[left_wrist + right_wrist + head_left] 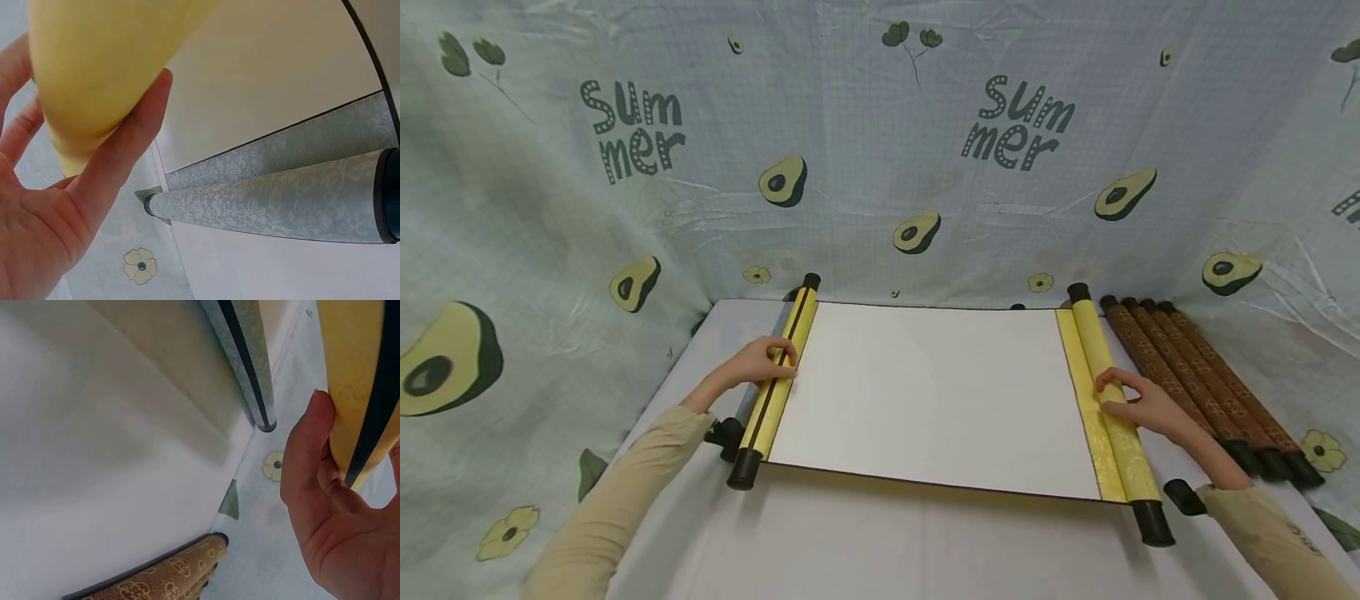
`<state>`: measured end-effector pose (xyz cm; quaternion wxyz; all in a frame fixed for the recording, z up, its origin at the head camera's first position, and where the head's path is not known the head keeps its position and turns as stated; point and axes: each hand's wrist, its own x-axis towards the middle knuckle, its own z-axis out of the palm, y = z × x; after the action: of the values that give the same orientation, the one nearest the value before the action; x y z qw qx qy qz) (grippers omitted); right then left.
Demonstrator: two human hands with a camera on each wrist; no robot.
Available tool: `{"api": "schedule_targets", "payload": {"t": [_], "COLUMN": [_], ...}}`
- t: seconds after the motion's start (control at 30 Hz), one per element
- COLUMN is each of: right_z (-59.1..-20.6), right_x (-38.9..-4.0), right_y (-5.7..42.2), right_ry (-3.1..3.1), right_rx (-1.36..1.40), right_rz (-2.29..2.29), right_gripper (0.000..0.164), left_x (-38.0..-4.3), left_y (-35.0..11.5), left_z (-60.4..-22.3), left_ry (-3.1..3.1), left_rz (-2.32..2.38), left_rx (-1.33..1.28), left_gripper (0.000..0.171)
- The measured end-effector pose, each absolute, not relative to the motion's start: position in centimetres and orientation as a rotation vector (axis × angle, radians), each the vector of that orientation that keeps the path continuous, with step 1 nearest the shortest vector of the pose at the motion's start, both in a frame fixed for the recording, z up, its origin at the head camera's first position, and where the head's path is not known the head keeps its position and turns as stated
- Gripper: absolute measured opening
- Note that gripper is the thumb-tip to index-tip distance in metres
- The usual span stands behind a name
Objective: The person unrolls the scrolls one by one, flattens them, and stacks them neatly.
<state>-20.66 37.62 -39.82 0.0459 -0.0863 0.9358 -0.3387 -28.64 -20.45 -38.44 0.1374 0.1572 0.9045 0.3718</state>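
A yellow-bordered scroll (932, 392) with a blank white sheet is spread between my two hands, its rolled ends tipped with black knobs. My left hand (756, 360) grips the left yellow roll (778, 375), thumb on one side and fingers round the other; the left wrist view shows the roll (106, 75) close up. On the right roll (1116, 417), my right hand (1150, 407) pinches the middle between thumb and fingers. Beneath the raised sheet lies a grey-blue floral scroll (269, 200), also unrolled; the yellow scroll mostly hides it in the head view.
Several brown patterned scrolls (1210, 375) with black ends lie side by side at the table's right. A white cloth (880, 550) covers the table. Behind it hangs a pale curtain (850, 100) printed with avocados and lettering.
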Motion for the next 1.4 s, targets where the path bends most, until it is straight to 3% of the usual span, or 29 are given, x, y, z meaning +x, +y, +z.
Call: {"api": "schedule_targets", "payload": {"t": [0.13,0.3,1.0,1.4], "right_z": [-39.7,-39.7,-39.6,-39.7], "right_x": [-20.6,-20.6,-21.0,-20.9], "right_y": [37.8,38.0,38.7,39.3], "right_ry": [2.876,2.874,2.802,2.801], "right_rx": [-0.255,-0.251,-0.190,-0.189], "right_rz": [-1.007,-1.002,-0.974,-0.956], "right_gripper": [0.029,0.030,0.043,0.042], "left_x": [-28.8,-28.8,-29.1,-29.3], "left_y": [-20.6,-20.9,-20.8,-20.7], "left_z": [-38.6,-38.7,-38.3,-38.4], "left_ry": [2.607,2.578,2.584,2.610], "left_rz": [1.117,1.154,1.160,1.065], "left_rx": [0.489,0.505,0.421,0.414], "left_gripper": [0.030,0.034,0.028,0.015]}}
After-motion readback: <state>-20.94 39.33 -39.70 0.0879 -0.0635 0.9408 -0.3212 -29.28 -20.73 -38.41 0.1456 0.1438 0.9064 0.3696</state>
